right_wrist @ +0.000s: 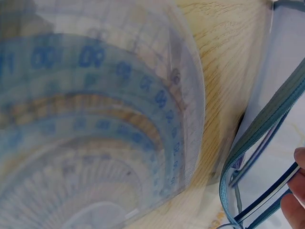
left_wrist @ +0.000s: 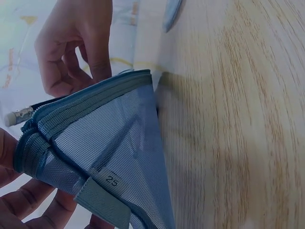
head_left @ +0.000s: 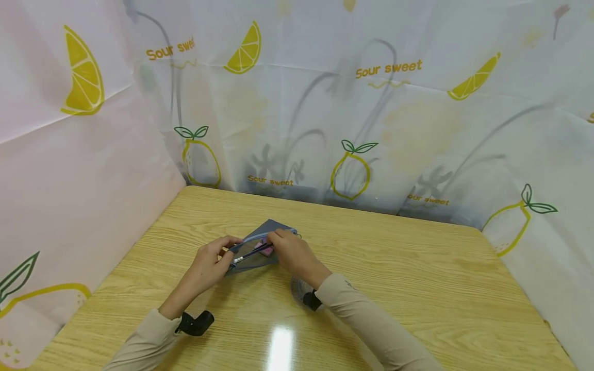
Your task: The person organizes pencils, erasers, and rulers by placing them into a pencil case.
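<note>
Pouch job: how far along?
Done: zip pouch is open, a pink item inside. In hand: left hand holds the pouch; right hand pinches a pencil at its opening. Left: protractor is outside, perhaps still to pack; packing versus unpacking isn't certain.

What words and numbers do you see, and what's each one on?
"Sour sweet", several times: lemon-print backdrop.
"25": label on the mesh zipper pouch.
"90": protractor.
"100": protractor.
Many of the protractor's smaller numbers are too blurred to read.
</note>
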`<state>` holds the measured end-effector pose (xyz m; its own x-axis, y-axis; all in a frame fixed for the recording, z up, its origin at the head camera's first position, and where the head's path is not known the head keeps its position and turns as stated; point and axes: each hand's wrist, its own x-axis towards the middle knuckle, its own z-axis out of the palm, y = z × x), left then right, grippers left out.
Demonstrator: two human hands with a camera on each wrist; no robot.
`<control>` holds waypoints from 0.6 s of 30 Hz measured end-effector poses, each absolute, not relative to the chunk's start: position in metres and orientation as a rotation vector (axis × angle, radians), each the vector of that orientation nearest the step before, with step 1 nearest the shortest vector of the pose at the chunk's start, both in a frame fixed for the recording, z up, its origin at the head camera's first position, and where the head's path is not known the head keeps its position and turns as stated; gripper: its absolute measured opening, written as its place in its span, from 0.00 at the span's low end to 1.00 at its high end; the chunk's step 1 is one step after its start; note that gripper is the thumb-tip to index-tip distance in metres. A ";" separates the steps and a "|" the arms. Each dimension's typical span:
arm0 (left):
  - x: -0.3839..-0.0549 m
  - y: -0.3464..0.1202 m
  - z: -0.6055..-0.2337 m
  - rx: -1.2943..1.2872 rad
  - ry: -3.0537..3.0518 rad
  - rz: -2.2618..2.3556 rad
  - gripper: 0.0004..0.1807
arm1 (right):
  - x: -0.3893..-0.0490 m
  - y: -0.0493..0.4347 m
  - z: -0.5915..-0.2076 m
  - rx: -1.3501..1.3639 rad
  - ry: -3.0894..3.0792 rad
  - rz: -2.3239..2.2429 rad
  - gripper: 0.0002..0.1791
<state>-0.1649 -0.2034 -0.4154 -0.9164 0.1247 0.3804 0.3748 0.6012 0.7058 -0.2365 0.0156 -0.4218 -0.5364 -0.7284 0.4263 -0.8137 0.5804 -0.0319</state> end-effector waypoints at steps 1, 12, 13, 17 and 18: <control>-0.165 -0.203 -0.415 -0.409 -2.539 -1.221 0.17 | -0.236 0.015 -0.422 1.243 -2.444 0.310 0.07; -0.164 -0.201 -0.413 -0.423 -2.531 -1.237 0.18 | -0.235 0.012 -0.421 1.201 -2.437 0.186 0.07; -0.163 -0.201 -0.413 -0.423 -2.532 -1.239 0.18 | -0.235 0.012 -0.421 1.202 -2.435 0.171 0.08; -0.163 -0.200 -0.412 -0.428 -2.533 -1.240 0.17 | -0.235 0.012 -0.422 1.210 -2.420 0.134 0.11; -0.163 -0.200 -0.412 -0.429 -2.533 -1.240 0.17 | -0.235 0.012 -0.422 1.210 -2.419 0.125 0.12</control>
<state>-0.1627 -0.1997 -0.4117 -0.9144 0.1376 0.3808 0.3852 0.5858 0.7131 -0.2351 0.0116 -0.4215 -0.5265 -0.7420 0.4149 -0.7808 0.6151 0.1092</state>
